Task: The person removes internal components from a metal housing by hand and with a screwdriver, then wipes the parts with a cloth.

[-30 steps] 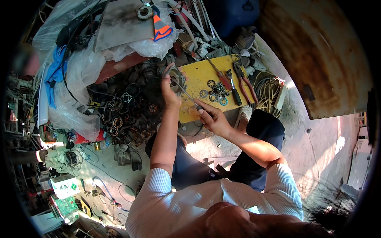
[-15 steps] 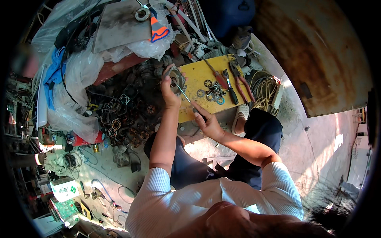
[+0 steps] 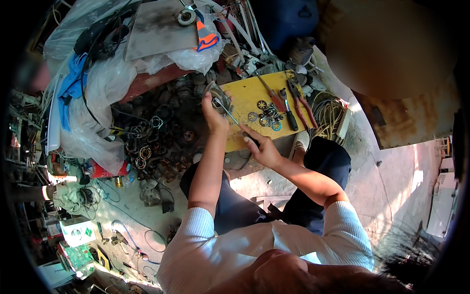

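At the left end of a yellow board (image 3: 240, 142), my left hand (image 3: 213, 113) grips a round metal part (image 3: 214, 91) with a hollow face. My right hand (image 3: 264, 150) is closed round the dark handle of a screwdriver (image 3: 229, 112), and the thin shaft reaches into the hollow of that part. What the tip touches is too small to tell. Right of my hands on the board lie several small round rings and discs (image 3: 267, 117), a screwdriver with a red handle (image 3: 275, 96), a ratchet with a black grip (image 3: 289, 111) and red-handled pliers (image 3: 302, 104).
A pile of greasy metal parts (image 3: 147, 142) spreads left of the board. Behind it, clear plastic sheeting (image 3: 105, 98) and a grey plate (image 3: 159, 29) cover a bench. Coiled cable (image 3: 327, 110) lies at the right, near a rusty sheet (image 3: 406, 122). My knees flank the board's near side.
The view has shifted slightly, so most things sit a little farther right. The screwdriver stays in the round part. A blurred brown round shape now covers part of the rusty sheet at upper right.
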Available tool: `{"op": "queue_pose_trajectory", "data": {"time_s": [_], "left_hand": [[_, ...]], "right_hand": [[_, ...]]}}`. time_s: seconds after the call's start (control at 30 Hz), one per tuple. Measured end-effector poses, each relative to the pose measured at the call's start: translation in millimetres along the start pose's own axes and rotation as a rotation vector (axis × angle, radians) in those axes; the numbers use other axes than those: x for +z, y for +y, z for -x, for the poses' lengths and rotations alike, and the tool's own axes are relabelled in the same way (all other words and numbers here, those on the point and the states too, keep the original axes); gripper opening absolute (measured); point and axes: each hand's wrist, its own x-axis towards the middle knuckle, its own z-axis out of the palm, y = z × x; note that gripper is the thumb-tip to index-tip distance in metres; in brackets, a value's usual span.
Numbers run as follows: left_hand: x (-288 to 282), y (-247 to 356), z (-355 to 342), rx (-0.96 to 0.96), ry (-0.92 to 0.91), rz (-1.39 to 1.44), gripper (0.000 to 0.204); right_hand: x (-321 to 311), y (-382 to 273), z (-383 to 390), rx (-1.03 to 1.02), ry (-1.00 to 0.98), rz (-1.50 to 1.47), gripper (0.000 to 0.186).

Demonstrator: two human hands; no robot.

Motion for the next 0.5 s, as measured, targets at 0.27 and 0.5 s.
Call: {"op": "queue_pose_trajectory", "data": {"time_s": [0.27, 0.5], "left_hand": [[-2.6, 29.6, 0.8, -0.210, -0.167, 0.226, 0.056], [-3.9, 38.8, 0.2, -0.353, -0.354, 0.413, 0.062]], "right_hand": [[-60.6, -57.9, -18.0, 0.575, -0.246, -0.735, 0.047], [-73.1, -72.0, -16.4, 0.592, -0.362, -0.650, 0.047]]}}
